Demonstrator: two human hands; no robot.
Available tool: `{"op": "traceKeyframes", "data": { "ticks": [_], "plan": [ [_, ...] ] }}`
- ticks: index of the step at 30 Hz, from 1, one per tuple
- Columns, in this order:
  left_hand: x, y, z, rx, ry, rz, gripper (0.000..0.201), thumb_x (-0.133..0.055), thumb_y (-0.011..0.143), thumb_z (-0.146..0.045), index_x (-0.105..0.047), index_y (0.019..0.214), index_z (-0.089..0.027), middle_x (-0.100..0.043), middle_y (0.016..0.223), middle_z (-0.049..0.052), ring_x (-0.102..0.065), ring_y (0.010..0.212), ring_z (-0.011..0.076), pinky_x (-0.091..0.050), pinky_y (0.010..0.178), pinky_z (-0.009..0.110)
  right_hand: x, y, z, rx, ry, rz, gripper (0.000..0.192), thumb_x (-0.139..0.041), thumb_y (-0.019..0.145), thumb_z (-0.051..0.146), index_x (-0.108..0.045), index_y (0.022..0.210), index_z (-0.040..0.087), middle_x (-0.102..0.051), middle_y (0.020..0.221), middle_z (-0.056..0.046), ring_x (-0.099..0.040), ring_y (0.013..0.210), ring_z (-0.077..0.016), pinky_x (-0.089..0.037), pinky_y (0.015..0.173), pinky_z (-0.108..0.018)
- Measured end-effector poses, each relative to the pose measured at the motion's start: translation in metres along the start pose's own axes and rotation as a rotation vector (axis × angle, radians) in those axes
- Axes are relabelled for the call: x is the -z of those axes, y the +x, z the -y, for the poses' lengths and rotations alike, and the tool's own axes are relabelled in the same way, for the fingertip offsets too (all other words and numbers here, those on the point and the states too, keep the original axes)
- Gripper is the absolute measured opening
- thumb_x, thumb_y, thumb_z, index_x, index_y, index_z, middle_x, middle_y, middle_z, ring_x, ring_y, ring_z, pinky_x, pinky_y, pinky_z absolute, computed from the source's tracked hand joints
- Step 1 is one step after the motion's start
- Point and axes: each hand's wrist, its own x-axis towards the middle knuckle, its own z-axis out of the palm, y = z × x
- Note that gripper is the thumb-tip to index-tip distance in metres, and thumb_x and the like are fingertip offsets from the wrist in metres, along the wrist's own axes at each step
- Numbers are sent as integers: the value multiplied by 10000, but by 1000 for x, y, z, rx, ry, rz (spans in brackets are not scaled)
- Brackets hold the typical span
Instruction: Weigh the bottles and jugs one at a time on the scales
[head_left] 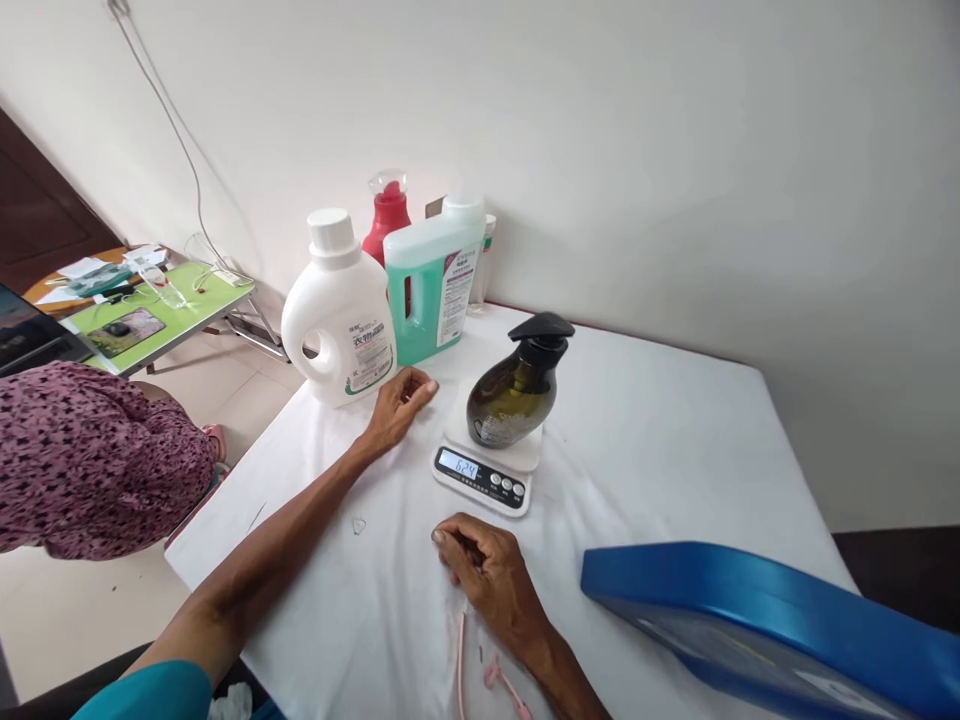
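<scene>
A dark olive pump bottle (514,395) with a black pump head stands on a small white digital scale (480,485), whose lit display appears to read 624. My left hand (397,408) rests on the white cloth left of the scale, fingers loosely curled, nothing visible in it. Just behind that hand is a white laundry detergent jug (341,310). In front of the scale, my right hand (487,575) lies on its side on the table, fingers folded in, with no object showing. Below its wrist are pink cord-like pieces (461,665), partly hidden by the forearm.
A green liquid jug (427,290), a red pump bottle (388,225) and other containers stand against the wall. A large blue-edged object (697,575) occupies the table's right front. At left, a person in patterned clothing (97,460) sits near a green table (142,345).
</scene>
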Motion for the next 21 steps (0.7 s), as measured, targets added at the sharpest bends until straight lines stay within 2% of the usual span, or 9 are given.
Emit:
{"op": "traceKeyframes", "data": {
  "ticks": [2, 4, 7, 9, 11, 14, 18, 21],
  "plan": [
    [-6, -2, -26, -138, -32, 20, 589, -703, 879, -693, -629, 1162, -182, -694, 1062, 85, -646, 953, 212, -511, 852, 346, 0, 0, -2, -18, 12, 13, 386, -530, 1032, 484, -650, 796, 203, -561, 652, 13, -521, 560, -141, -395, 547, -267],
    [-19, -2, -53, -261, -67, 74, 817, -811, 787, -702, -548, 1378, -203, -667, 1295, 141, -649, 1167, 276, -510, 1018, 419, 0, -1, -2, -31, 11, 23, 408, -532, 1036, 511, -651, 799, 200, -572, 668, 8, -532, 574, -145, -409, 561, -267],
    [-43, 2, -80, -346, -82, 133, 1144, -954, 605, -681, -438, 1528, -245, -563, 1498, 172, -577, 1365, 358, -461, 1159, 519, 1, -3, -4, -37, 7, 28, 448, -533, 1041, 555, -647, 796, 198, -582, 678, 3, -538, 576, -146, -424, 581, -269],
    [-58, 6, -87, -342, -51, 153, 1209, -991, 535, -663, -444, 1537, -264, -563, 1501, 160, -573, 1373, 383, -473, 1160, 551, 0, -3, -5, -34, 10, 25, 468, -541, 1034, 581, -644, 787, 198, -579, 672, 2, -541, 573, -148, -427, 578, -268],
    [-67, 10, -87, -309, 15, 147, 1121, -1006, 518, -634, -527, 1460, -260, -626, 1412, 142, -622, 1291, 383, -516, 1107, 558, 0, -3, -7, -38, 13, 31, 480, -545, 1029, 601, -652, 794, 196, -582, 673, -2, -553, 572, -152, -437, 577, -267],
    [-74, 17, -80, -274, 135, 130, 876, -996, 568, -579, -627, 1285, -236, -698, 1278, 123, -679, 1164, 356, -559, 1022, 529, -1, -2, -9, -45, 21, 37, 499, -544, 1022, 629, -663, 806, 195, -586, 676, -5, -566, 567, -156, -446, 572, -266],
    [-75, 24, -70, -289, 208, 137, 745, -974, 610, -535, -641, 1201, -227, -731, 1192, 93, -711, 1094, 321, -581, 932, 456, 0, -2, -10, -42, 23, 34, 509, -547, 1015, 644, -663, 804, 195, -581, 667, -4, -559, 559, -155, -438, 567, -268],
    [-67, 28, -68, -269, 193, 86, 686, -973, 622, -506, -640, 1149, -219, -736, 1094, 60, -708, 968, 268, -579, 855, 404, 1, -3, -9, -41, 25, 34, 497, -551, 1017, 631, -650, 796, 197, -577, 669, -2, -557, 564, -155, -432, 573, -270]
  ]
}}
